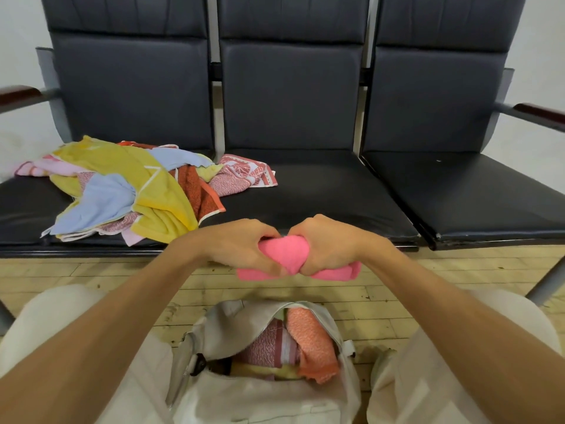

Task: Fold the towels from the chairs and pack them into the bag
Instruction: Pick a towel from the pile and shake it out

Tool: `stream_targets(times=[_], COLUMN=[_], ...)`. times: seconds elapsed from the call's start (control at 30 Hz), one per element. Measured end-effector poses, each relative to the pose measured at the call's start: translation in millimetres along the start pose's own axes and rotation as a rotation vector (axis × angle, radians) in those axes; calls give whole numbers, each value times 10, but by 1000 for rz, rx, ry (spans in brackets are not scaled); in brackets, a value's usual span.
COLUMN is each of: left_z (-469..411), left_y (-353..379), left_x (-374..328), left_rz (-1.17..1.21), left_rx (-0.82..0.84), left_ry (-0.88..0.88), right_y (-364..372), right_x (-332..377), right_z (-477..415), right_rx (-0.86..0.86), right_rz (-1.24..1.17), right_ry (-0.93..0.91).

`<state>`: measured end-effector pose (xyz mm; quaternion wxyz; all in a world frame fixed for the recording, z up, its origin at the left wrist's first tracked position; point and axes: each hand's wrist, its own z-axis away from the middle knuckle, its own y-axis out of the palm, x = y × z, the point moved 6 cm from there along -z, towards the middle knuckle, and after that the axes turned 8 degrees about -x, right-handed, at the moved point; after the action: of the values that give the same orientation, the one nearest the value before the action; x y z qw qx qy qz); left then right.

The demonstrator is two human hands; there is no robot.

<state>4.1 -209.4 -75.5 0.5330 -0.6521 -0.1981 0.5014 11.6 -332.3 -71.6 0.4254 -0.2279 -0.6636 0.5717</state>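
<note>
The bright pink terry towel [282, 252] is held in the air over the front edge of the middle seat, bunched between both hands: the left-hand grip [244, 246] and the right-hand grip [327, 243] are each curled tight around it, knuckles almost touching, with a loose end poking out on either side. Directly below, between the person's pale-trousered knees [46, 316], the unzipped beige fabric bag [244, 393] stands on the floor. It holds a folded orange towel [312, 341] beside a pink patterned towel [266, 347], with something pale yellow beneath. On the left seat lies a loose heap of unfolded towels: a big yellow towel [146, 179] on top, a light blue cloth [97, 203] and a rust-red towel [198, 194]. A red-and-white patterned towel [244, 175] spills from it onto the middle seat. The row of three joined dark padded chairs [305, 194] has wooden armrests [538, 113] at its ends. It stands on a worn pale wood-plank floor [382, 301] against a white wall [535, 41].
</note>
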Motion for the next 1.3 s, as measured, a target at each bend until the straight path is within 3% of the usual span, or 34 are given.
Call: stream_targets(times=[0.17,0.3,0.5,0.67,0.8,0.9,1.03,1.2,1.3], left_z=[-163,-211,-217,-289,-204,-159,-172,-163,-171], left_y=[196,534,884,1430,1919,2246,2612,2348,2099], left_x=[55,145,365,517,903,1279,1617,1592,1666], left_rz=[95,84,-57,43,-55,-293,-418,-400,-369], left_rx=[57,150,140,85,127,49,-11,-215,-131], left_ry=[-74,-131,-135,-155,-174,-182,-238,-145,-78], right_y=[64,261,716,1144,1618,1938,2196,2356,2476], right_x=[11,-184,-420,-854,-1304,-1592,-1705,-1520,-1261], right_z=[56,157,227,338,527,735,905,873,639], right_rx=[0,119,217,271,316,400,453,459,400], right_rz=[179,220,-15,-392,-381,-385,-461,-565,-602], right_ry=[9,49,63,262,372,463,543,560,549])
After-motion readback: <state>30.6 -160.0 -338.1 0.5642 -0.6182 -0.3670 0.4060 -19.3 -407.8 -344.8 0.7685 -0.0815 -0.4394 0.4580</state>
